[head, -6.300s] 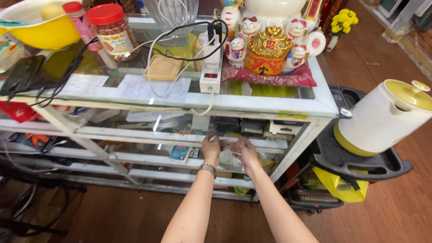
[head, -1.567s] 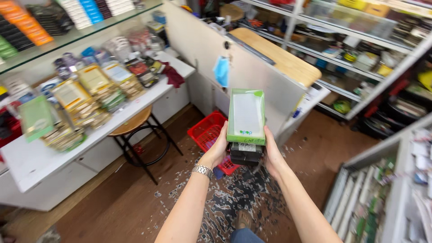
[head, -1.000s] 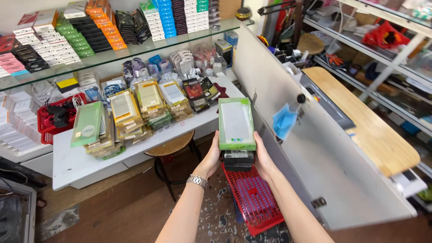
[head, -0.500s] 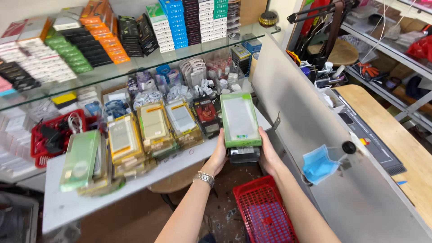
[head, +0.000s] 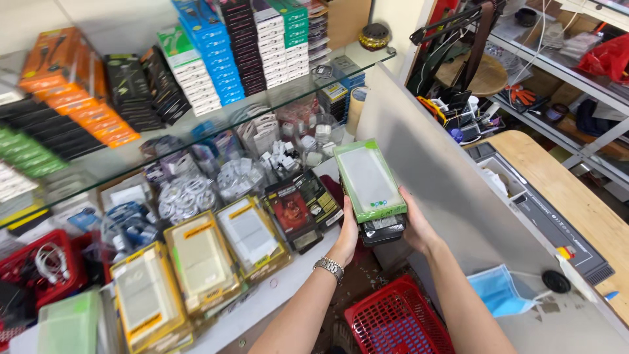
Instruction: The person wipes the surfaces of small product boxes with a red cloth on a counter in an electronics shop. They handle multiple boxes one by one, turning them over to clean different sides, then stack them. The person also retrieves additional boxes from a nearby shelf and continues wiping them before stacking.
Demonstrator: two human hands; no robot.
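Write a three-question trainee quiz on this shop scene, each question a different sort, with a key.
1. True or false: both hands hold the stack of flat packages.
2. Multiple choice: the top package in the stack has a border that is A) orange B) green C) blue.
3. Fill in: below the forearms, on the floor, stands a red ____.

Key:
1. True: the left hand and the right hand grip it from either side.
2. B.
3. Basket.

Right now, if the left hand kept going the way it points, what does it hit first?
Probably the dark flat packet on the white shelf, just ahead of the left hand, which holds the green box stack. Depth is unclear.
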